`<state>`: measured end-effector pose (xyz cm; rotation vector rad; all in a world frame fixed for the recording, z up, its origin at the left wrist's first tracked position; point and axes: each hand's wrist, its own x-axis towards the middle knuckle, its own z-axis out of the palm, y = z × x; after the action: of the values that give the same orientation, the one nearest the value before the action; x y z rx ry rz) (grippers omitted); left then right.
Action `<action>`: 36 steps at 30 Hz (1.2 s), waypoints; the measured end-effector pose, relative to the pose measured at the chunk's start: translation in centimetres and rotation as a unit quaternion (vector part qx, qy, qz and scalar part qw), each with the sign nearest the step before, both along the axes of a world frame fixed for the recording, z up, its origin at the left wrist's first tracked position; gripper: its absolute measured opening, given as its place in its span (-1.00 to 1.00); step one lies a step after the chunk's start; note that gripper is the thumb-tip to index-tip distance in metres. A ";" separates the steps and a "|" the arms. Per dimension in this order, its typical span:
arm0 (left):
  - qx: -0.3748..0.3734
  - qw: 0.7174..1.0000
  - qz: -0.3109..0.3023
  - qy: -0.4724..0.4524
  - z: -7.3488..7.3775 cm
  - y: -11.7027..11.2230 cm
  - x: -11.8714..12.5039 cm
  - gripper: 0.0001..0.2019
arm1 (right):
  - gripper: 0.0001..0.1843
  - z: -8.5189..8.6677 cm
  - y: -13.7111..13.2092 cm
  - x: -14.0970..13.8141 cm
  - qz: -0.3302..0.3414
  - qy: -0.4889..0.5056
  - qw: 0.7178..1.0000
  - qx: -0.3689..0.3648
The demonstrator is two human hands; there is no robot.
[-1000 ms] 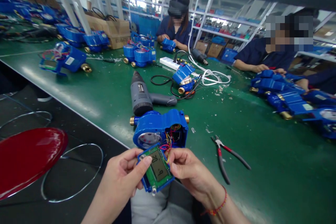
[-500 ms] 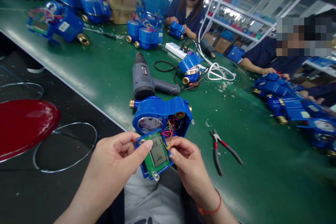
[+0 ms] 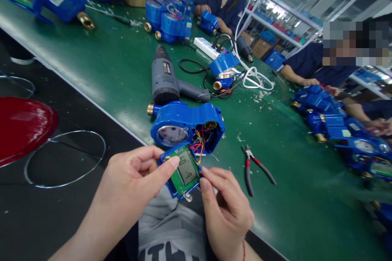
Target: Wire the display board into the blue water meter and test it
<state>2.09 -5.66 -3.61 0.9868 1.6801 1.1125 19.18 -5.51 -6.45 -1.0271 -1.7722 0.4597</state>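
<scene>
My left hand grips the blue-framed circuit board by its left side, thumb on top. A lit LCD with dark digits sits on the green board. At the board's right edge my right hand has thumb and forefinger pinched together, beside thin coloured wires; what lies between those fingertips is too small to make out. The wires run into the open compartment of a blue water meter, which lies on the green table just beyond the board. Its round dial faces me.
A grey heat gun lies behind the meter. Red-and-grey cutting pliers rest at the right. Farther off are another meter, a white power strip with cables, and several more meters. Two co-workers sit across the table; a red stool stands left.
My right hand has drawn slightly back and down, its thumb and forefinger now pinched at the board's edge. The board has turned a little. The camera view has shifted slightly.
</scene>
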 end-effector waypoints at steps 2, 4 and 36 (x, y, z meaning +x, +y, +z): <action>0.005 1.000 0.012 0.008 0.0 -0.1 0.2 -0.69 | -0.76 0.0 0.2 -0.3 -0.006 0.032 0.998 -0.054; 0.011 1.000 0.023 0.017 0.0 -0.3 0.5 -0.70 | -0.82 0.0 0.3 -0.5 -0.001 0.065 0.993 -0.099; 0.014 0.992 -0.020 -0.120 -0.5 1.4 -0.4 -0.77 | -0.73 1.4 3.7 -0.2 0.224 0.407 0.629 -0.624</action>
<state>1.72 -4.31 -4.07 0.8631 1.4490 1.1822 18.99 -1.84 -5.10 -0.8913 -0.6200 2.2787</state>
